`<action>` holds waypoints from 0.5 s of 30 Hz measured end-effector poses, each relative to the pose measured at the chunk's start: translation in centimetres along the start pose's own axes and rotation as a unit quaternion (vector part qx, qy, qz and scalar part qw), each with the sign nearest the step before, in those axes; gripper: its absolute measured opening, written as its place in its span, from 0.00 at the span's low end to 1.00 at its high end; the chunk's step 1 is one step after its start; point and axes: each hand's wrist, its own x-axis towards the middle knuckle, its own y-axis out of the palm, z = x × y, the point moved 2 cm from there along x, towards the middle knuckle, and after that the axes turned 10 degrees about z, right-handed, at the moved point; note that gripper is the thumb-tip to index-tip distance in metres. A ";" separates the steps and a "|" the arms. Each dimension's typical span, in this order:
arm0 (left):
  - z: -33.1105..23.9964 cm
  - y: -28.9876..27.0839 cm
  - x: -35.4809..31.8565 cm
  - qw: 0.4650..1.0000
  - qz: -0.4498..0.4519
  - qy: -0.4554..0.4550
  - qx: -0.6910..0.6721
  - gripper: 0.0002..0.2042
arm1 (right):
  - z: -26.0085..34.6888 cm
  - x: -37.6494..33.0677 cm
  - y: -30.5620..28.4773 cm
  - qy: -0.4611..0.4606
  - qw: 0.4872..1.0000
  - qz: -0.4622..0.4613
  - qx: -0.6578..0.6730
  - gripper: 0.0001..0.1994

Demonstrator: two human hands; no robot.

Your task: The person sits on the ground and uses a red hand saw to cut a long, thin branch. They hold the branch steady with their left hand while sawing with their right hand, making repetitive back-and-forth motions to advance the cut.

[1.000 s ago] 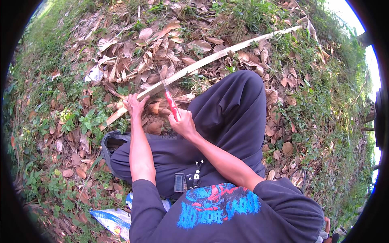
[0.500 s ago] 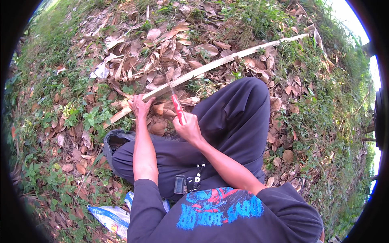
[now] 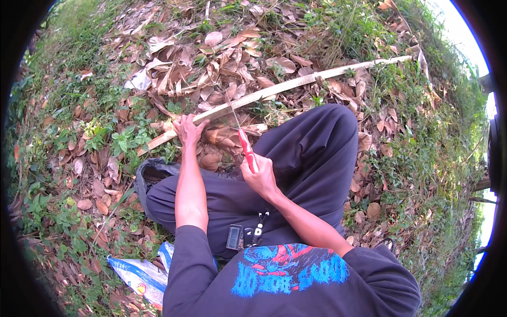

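— Pale wood, that long stick (image 3: pixel 285 87)?
— Yes, it lies across dry leaves (image 3: pixel 222 58), running from the left hand (image 3: pixel 187 129), which is clamped on its near end, up to the grass (image 3: pixel 422 158) at right.
— And the right hand (image 3: pixel 260 177)?
— Closed round a red-handled knife (image 3: pixel 244 142), blade touching the stick. Dark trousers (image 3: pixel 306 158) crowd below; a plastic bag (image 3: pixel 140 274) lies behind.

The knife handle (image 3: pixel 247 150) is bright red, its blade a thin grey line, hard to make out. The long stick (image 3: pixel 285 89) is pale tan — against brown dry leaves (image 3: pixel 211 58) and green weeds (image 3: pixel 124 140). Trousers (image 3: pixel 306 158) are dark navy; the black shirt (image 3: pixel 285 285) bears a blue-and-red print, and the bag (image 3: pixel 140 274) looks white with blue and yellow.
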 end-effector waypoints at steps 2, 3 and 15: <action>0.7 0.5 -0.1 1.000 -0.012 0.002 -0.004 0.31 | 0.7 1.1 0.3 0.013 1.000 -0.006 0.024 0.10; 1.1 0.7 -0.4 1.000 -0.009 -0.004 0.003 0.31 | 0.8 1.7 0.7 0.014 0.999 -0.010 0.030 0.10; -0.9 0.0 -0.4 0.998 0.025 -0.056 -0.006 0.38 | -3.3 5.0 1.5 -0.058 0.997 -0.038 -0.027 0.11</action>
